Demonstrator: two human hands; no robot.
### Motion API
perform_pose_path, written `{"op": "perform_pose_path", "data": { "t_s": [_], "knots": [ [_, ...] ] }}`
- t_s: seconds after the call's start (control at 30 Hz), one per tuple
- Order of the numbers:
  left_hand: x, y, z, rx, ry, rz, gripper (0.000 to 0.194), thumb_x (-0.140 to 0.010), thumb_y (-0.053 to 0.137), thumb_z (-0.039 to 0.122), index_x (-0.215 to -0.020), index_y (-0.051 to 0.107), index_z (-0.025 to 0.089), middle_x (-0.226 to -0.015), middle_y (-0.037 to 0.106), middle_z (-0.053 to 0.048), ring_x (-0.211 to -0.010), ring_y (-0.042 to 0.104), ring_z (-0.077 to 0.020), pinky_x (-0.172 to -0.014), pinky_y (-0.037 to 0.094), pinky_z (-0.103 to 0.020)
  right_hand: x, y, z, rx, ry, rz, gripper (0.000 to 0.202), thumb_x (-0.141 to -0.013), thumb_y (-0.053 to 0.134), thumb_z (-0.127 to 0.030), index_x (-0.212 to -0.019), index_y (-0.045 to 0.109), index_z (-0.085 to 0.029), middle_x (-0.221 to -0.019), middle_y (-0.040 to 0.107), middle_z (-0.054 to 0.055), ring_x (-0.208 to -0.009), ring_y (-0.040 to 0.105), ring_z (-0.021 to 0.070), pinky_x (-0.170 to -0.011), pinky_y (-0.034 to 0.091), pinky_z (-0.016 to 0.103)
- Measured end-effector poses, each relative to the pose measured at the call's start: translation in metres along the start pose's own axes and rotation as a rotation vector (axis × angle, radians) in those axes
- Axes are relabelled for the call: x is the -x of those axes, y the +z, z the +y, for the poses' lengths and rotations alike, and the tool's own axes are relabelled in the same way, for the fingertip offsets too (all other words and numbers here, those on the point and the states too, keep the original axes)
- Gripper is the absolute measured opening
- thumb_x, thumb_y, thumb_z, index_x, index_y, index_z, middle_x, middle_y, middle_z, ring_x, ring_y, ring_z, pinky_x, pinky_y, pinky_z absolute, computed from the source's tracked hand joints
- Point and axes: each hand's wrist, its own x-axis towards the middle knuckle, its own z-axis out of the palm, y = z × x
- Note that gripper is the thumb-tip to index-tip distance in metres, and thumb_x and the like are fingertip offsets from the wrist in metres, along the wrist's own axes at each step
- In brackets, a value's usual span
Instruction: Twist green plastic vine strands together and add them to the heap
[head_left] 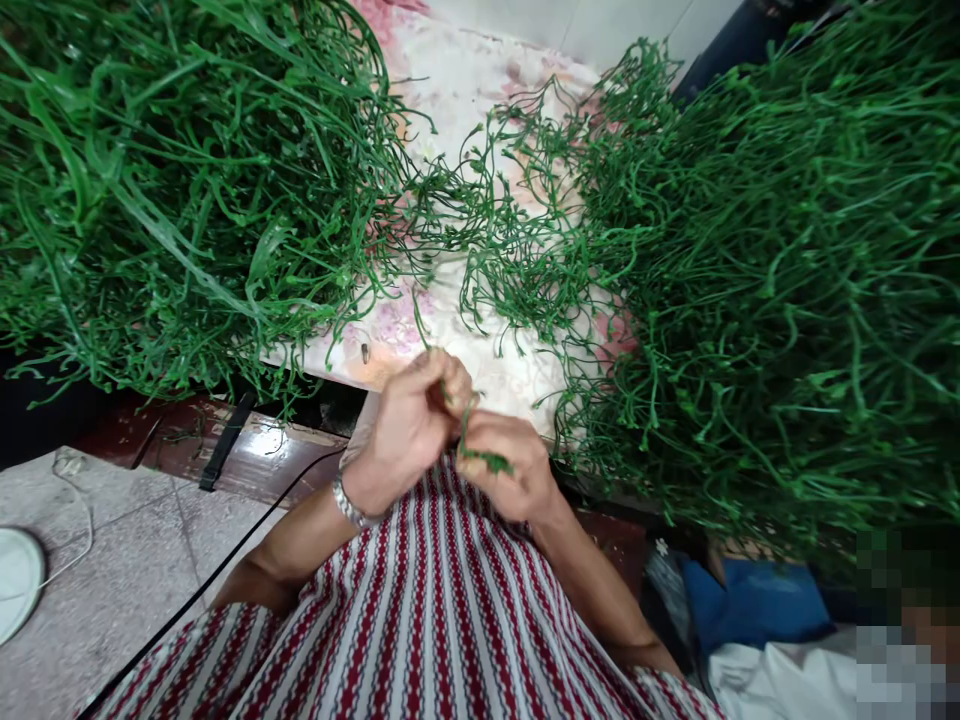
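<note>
Close together in front of my striped shirt, both hands work on a thin green stem [496,462]. My left hand [411,420], with a metal watch band on the wrist, is closed, thumb and fingers pinching the stem. One slender end rises above the left fingers. My right hand [514,462] is closed on the same strand, and a short green tuft shows over its fingers. Glossy green stems with curled ends make a big heap [187,180] on the left. A larger heap [787,270] of finer stems with small tips lies on the right.
Loose stems [517,270] lie tangled across the floral cloth [420,90] between the heaps. A small dark piece [365,353] rests near the front edge. A black cable [247,540] runs past my left arm. Blue fabric [757,600] and a person's white clothing [787,675] are at lower right.
</note>
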Motion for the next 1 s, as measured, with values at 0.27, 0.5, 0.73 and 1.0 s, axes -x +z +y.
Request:
{"op": "perform_pose_path", "data": {
  "t_s": [0.27, 0.5, 0.73, 1.0],
  "knots": [
    [-0.005, 0.001, 0.008, -0.074, 0.089, -0.106, 0.024, -0.074, 0.062, 0.023, -0.058, 0.046, 0.015, -0.054, 0.044, 0.003, -0.05, 0.041, -0.0068, -0.049, 0.033, -0.021, 0.004, -0.03, -0.019, 0.224, 0.008, 0.132, 0.01, -0.081, 0.053, -0.025, -0.074, 0.057, -0.02, -0.072, 0.054, 0.004, -0.067, 0.051, 0.0152, -0.059, 0.041, 0.029],
    [-0.003, -0.012, 0.005, -0.318, 0.147, -0.116, 0.024, -0.078, 0.057, 0.029, -0.061, 0.048, 0.016, -0.055, 0.047, 0.003, -0.051, 0.042, -0.0085, -0.053, 0.033, -0.023, 0.003, -0.038, -0.016, -0.101, 0.171, 0.266, 0.019, -0.085, 0.049, -0.032, -0.072, 0.053, -0.02, -0.1, 0.062, 0.01, -0.095, 0.058, 0.0241, -0.084, 0.044, 0.043],
    [0.012, -0.005, 0.011, -1.258, 0.421, -0.344, 0.027, -0.082, 0.047, 0.02, -0.056, 0.04, 0.016, -0.056, 0.038, 0.003, -0.056, 0.036, -0.0093, -0.054, 0.025, -0.024, 0.005, -0.039, -0.017, -0.525, 0.244, 0.429, 0.017, -0.085, 0.05, -0.032, -0.074, 0.054, -0.02, -0.071, 0.053, 0.002, -0.069, 0.06, 0.0182, -0.071, 0.049, 0.04],
    [0.025, 0.025, 0.047, -1.19, 0.836, -0.39, 0.011, -0.08, 0.052, 0.011, -0.071, 0.057, 0.016, -0.063, 0.053, -0.002, -0.06, 0.047, -0.0117, -0.057, 0.036, -0.026, 0.01, -0.046, -0.01, -0.151, 0.198, 0.261, 0.015, -0.085, 0.047, -0.028, -0.075, 0.054, -0.019, -0.065, 0.054, 0.003, -0.062, 0.053, 0.0171, -0.057, 0.041, 0.031]
  ]
}}
